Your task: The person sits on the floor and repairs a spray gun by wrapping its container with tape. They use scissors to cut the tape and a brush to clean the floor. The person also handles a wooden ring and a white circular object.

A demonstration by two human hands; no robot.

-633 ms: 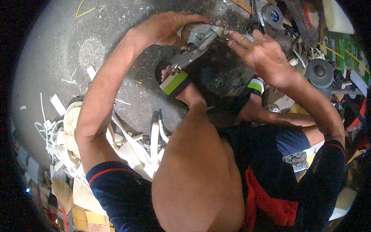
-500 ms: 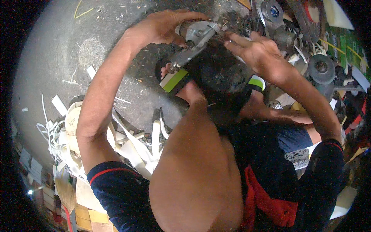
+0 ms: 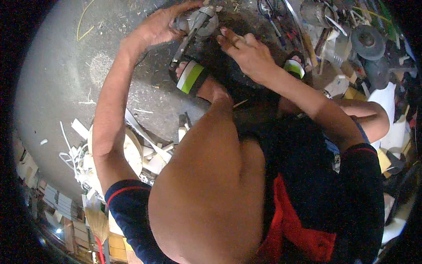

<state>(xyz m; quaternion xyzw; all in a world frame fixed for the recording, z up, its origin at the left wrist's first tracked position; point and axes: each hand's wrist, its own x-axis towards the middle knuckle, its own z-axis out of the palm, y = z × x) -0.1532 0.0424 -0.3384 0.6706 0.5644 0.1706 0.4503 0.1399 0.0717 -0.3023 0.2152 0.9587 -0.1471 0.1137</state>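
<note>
At the top of the head view my left hand (image 3: pixel 154 26) curves round the rounded body of a grey metal tool (image 3: pixel 193 33), with thumb and fingers on either side of it. The tool has a cylindrical end and a long narrow arm that slants down toward my left foot; I cannot make out its exact kind. My right hand (image 3: pixel 250 55) hovers to the right of the tool, apart from it. Its fingers point left, partly stretched out, and nothing shows between them.
White strips and offcuts (image 3: pixel 154 160) lie around a pale round container (image 3: pixel 132 149) on the left. My sandalled foot (image 3: pixel 191 77) rests below the tool. At right are a grey disc (image 3: pixel 368 42), cables and assorted scrap. A straw broom (image 3: pixel 96 215) stands at lower left.
The view has shifted. Both hands and the metal tool now appear farther left and higher. My right hand has drawn away from the tool; my left hand stays on it.
</note>
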